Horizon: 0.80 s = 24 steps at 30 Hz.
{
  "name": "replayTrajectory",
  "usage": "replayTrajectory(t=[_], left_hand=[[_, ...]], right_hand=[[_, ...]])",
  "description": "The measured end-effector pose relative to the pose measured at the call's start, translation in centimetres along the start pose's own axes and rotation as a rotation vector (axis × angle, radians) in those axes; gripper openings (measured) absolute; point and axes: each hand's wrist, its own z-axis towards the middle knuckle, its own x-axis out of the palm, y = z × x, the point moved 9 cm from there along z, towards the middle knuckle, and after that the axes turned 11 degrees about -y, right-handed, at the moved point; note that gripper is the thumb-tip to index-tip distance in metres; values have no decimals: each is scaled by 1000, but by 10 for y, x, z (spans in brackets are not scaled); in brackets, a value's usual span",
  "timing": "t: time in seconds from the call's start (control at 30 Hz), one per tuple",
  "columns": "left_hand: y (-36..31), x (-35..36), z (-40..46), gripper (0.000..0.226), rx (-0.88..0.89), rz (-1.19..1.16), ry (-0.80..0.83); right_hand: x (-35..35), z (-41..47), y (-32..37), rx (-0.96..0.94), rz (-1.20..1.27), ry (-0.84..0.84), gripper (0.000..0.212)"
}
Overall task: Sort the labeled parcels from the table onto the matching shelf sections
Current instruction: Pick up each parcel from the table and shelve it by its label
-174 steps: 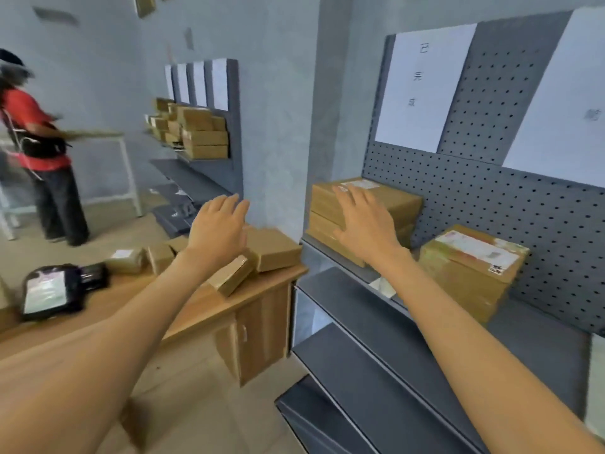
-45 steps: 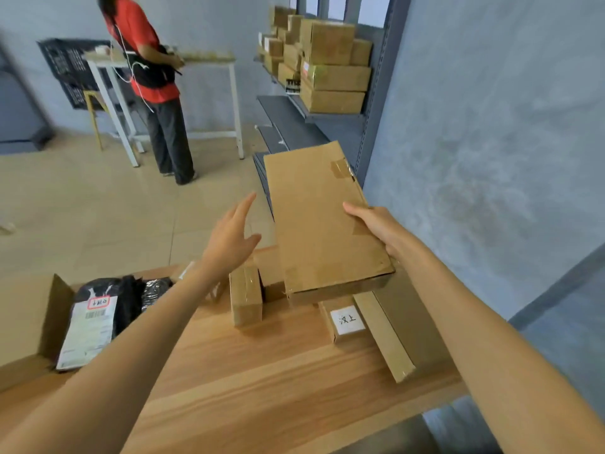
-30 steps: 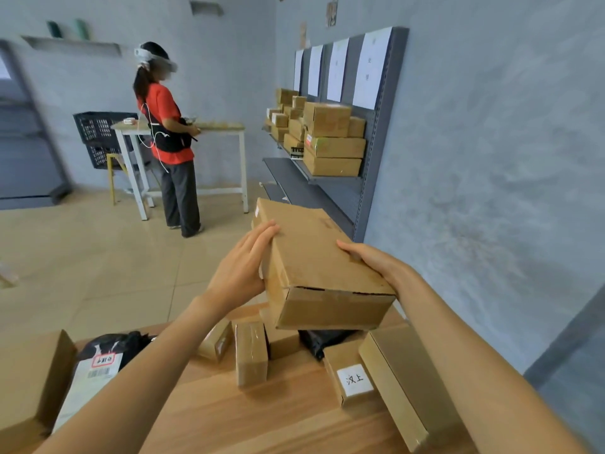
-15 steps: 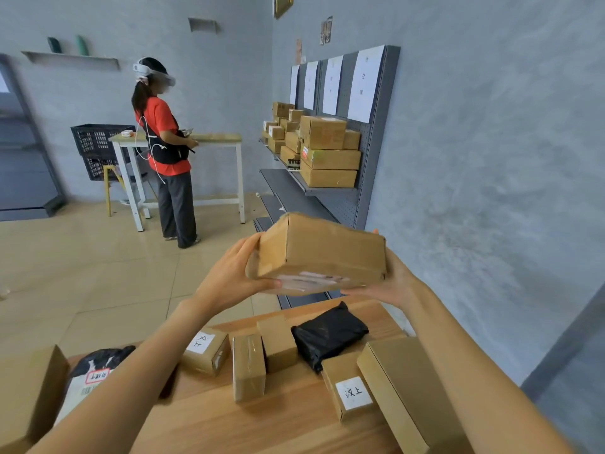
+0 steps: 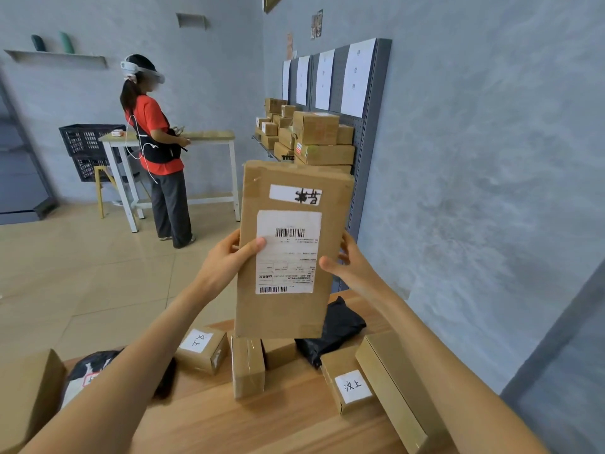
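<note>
Both hands grip parcel (image 5: 288, 309) – upright

A person in a red shirt (image 5: 149, 122) and dark trousers stands at a white-legged high table (image 5: 209, 136) near the back wall, wearing a white headset (image 5: 137, 68). Behind this person a black plastic crate (image 5: 83, 149) sits beside a yellow stool (image 5: 103, 185). High on the grey wall, a small ledge (image 5: 55, 55) carries two green objects (image 5: 50, 42). The floor (image 5: 82, 263) has beige tiles. A few small posters (image 5: 317, 19) hang on the wall at top.
</note>
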Motion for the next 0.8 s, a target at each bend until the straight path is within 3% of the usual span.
replayTrajectory(t=[0.17,0.3,0.43,0.53,0.7,0.8], left_hand=[[6,7,-1,75,-91,-113,27],[14,1,1,95,-85,-90,37],[8,-33,16,131,46,126,-209],[-21,-40,15,136,244,324,-319],[-59,4,12,129,625,825,-94],[-47,33,13,127,711,1056,57]], right_hand=[[0,4,-3,4,113,-174,105],[-9,7,10,-97,-46,-193,91],[-16,18,19,-186,-456,-179,101],[-15,30,31,-296,-811,-134,103],[16,36,48,-553,-1259,8,103],[32,36,53,-665,-1354,49,107]])
